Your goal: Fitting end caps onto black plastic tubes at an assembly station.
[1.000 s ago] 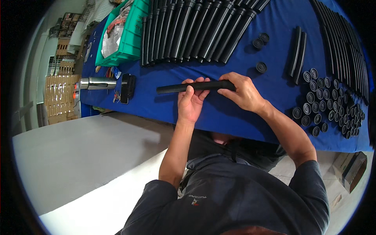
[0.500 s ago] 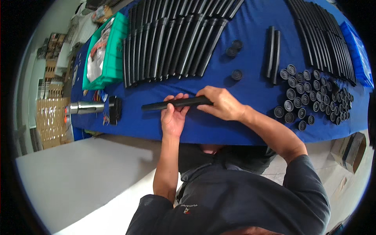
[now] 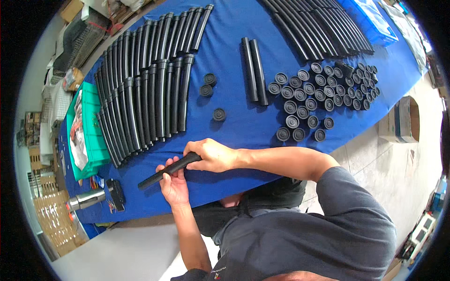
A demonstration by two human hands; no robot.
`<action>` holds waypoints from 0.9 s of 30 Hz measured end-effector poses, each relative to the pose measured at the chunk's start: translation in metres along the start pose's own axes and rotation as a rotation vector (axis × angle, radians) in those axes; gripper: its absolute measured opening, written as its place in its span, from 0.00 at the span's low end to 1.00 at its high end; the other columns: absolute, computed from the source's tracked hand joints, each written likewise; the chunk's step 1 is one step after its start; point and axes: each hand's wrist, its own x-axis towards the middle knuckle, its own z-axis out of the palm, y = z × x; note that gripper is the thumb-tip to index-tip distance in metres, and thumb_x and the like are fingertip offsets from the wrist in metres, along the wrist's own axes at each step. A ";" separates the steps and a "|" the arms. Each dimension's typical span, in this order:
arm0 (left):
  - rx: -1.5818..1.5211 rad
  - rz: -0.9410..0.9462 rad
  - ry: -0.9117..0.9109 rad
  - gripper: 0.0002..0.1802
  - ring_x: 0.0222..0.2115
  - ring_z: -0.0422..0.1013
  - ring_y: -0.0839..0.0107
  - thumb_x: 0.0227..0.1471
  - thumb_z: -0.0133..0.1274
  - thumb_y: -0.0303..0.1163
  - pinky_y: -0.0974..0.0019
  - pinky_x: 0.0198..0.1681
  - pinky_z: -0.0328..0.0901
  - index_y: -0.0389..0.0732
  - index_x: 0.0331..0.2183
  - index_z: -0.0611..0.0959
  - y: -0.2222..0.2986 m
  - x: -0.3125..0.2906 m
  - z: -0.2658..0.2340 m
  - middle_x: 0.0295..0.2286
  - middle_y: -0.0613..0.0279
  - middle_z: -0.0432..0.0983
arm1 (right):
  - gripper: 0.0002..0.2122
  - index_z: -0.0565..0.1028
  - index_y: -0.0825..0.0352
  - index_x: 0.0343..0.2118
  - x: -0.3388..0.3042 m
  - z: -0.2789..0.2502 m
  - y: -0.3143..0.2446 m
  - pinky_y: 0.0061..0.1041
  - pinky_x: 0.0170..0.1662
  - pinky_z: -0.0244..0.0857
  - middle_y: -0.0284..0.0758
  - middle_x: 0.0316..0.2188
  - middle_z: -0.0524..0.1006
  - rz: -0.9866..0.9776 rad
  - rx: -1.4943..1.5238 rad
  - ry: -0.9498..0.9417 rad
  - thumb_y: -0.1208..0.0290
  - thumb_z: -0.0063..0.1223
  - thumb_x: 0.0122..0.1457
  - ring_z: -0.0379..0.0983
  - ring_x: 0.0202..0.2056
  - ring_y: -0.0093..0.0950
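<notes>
A black tube [image 3: 152, 179] slants across both hands above the near edge of the blue table. My left hand [image 3: 175, 188] supports it from below, thumb on the near side and fingers curled behind. My right hand [image 3: 214, 156] is wrapped round the tube's right end; whether a cap sits there is hidden under the fingers. Beyond my hands lie rows of black tubes with wider collars at their far ends [image 3: 161, 98]. A single round black cap [image 3: 219, 114] lies nearest my right hand, with two more caps [image 3: 206, 90] farther off.
Two bare tubes [image 3: 254, 72] lie mid-table, beside many round black caps [image 3: 302, 111]. More tubes [image 3: 323, 28] and a blue bin [image 3: 368, 21] are at the far right. At left stand a green crate [image 3: 96, 152], a silver cylindrical tool [image 3: 87, 200] and a black block [image 3: 115, 194].
The whole view has swung toward the right, so the table appears tilted. Both hands keep hold of the same tube, which now slants down to the left in the picture.
</notes>
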 end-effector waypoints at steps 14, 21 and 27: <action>0.021 -0.027 0.056 0.16 0.56 0.66 0.50 0.59 0.53 0.30 0.47 0.62 0.63 0.38 0.49 0.75 0.003 0.000 0.002 0.51 0.45 0.73 | 0.16 0.71 0.71 0.42 -0.002 0.005 0.006 0.41 0.36 0.69 0.46 0.31 0.76 -0.084 -0.010 0.029 0.68 0.61 0.54 0.76 0.33 0.47; -0.034 -0.050 0.050 0.16 0.56 0.67 0.47 0.57 0.55 0.27 0.42 0.61 0.61 0.40 0.48 0.76 0.005 0.000 -0.007 0.49 0.45 0.74 | 0.18 0.72 0.69 0.42 0.001 -0.002 -0.003 0.40 0.35 0.70 0.46 0.30 0.77 -0.067 -0.045 -0.033 0.65 0.62 0.53 0.77 0.33 0.45; -0.018 -0.065 0.062 0.16 0.55 0.67 0.47 0.55 0.56 0.26 0.45 0.61 0.63 0.40 0.46 0.75 0.003 0.002 0.004 0.49 0.46 0.75 | 0.16 0.73 0.70 0.39 0.000 -0.005 -0.002 0.39 0.34 0.69 0.47 0.24 0.77 0.029 0.018 -0.053 0.63 0.61 0.54 0.77 0.29 0.45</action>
